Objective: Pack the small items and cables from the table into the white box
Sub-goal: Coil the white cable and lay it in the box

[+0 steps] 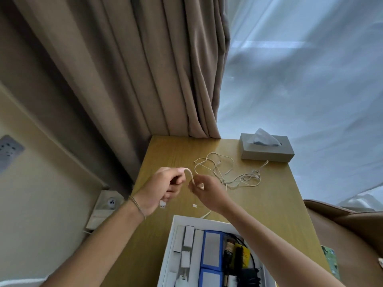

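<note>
Both hands raised over the surface (pixel 157 235), working one white cable (pixel 190 176). My left hand (pixel 165 187) has its grip curled round a bend of the cable, the loop arching out above my fingers; a white plug end (pixel 162 204) hangs below that hand. My right hand (pixel 204 188) pinches the same cable just right of the loop. From there the cable appears to trail down toward the near side, and a stretch of it lies on the surface at the far rim of the white box (pixel 171 241). The held section has no single long axis: it is an arch, legs pointing down, running left to right between my hands. A second, loose cable (pixel 226 172) sprawls farther off, near the tissue box (pixel 267 154), in tangled loops. A small white item (pixel 194 205) sits on the surface between my hands and the box. Risks, as I judge them: the loop could spring open if either grip slackens, since the cable looks springy; the trailing end may snag on the box rim; the dangling plug could swing and knock the small item. The box already looks crowded, so a loose coil may not seat.
</note>
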Demonstrator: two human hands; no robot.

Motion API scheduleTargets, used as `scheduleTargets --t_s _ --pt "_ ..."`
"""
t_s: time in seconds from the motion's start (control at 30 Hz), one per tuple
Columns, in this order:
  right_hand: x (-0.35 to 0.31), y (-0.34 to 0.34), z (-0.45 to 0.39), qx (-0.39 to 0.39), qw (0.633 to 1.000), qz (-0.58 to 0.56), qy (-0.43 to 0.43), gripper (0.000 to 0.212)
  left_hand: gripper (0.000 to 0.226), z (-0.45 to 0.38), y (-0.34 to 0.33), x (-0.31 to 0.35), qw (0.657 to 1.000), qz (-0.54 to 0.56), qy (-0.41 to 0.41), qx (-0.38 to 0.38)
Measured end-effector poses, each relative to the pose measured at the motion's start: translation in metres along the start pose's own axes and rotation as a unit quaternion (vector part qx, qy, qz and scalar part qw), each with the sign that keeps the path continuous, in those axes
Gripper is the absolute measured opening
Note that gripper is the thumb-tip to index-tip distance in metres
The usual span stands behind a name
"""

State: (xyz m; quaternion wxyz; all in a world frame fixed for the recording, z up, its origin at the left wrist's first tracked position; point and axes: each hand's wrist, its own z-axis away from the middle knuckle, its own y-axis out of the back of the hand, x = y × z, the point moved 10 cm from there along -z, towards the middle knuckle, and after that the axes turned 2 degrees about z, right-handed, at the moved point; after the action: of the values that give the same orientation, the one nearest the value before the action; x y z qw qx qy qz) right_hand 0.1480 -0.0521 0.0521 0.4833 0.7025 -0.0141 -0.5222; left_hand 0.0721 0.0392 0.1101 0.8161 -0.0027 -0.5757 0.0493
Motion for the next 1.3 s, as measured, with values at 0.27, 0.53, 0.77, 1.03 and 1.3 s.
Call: scheduleTargets --t_s 0.27,0.53,0.77,1.03,1.3 --pt "0.046 -0.002 -0.005 -0.006 0.995 0.066 -0.078 0.016 0.043 0.022 0.109 0.038 0.945 0.260 -0.109 0.165" --pt "-0.008 0.008 -0.001 -0.024 0.990 0.137 0.035 0.022 0.040 0.012 0.081 0.012 0.963 0.042 -0.151 0.221" --pt "-0.051 0.024 0.010 -0.055 0.987 0.123 0.087 0.021 0.033 -0.001 -0.004 0.006 0.870 -0.456 -0.173 0.070" --pt "-0.007 0.021 0.009 -0.066 0.975 0.198 0.074 0.008 0.046 0.001 0.023 0.029 0.929 -0.306 -0.188 0.088" --pt "0.069 0.035 0.003 -0.008 0.975 0.218 -0.044 0.016 0.044 0.006 0.098 0.039 0.961 0.174 -0.159 0.146"
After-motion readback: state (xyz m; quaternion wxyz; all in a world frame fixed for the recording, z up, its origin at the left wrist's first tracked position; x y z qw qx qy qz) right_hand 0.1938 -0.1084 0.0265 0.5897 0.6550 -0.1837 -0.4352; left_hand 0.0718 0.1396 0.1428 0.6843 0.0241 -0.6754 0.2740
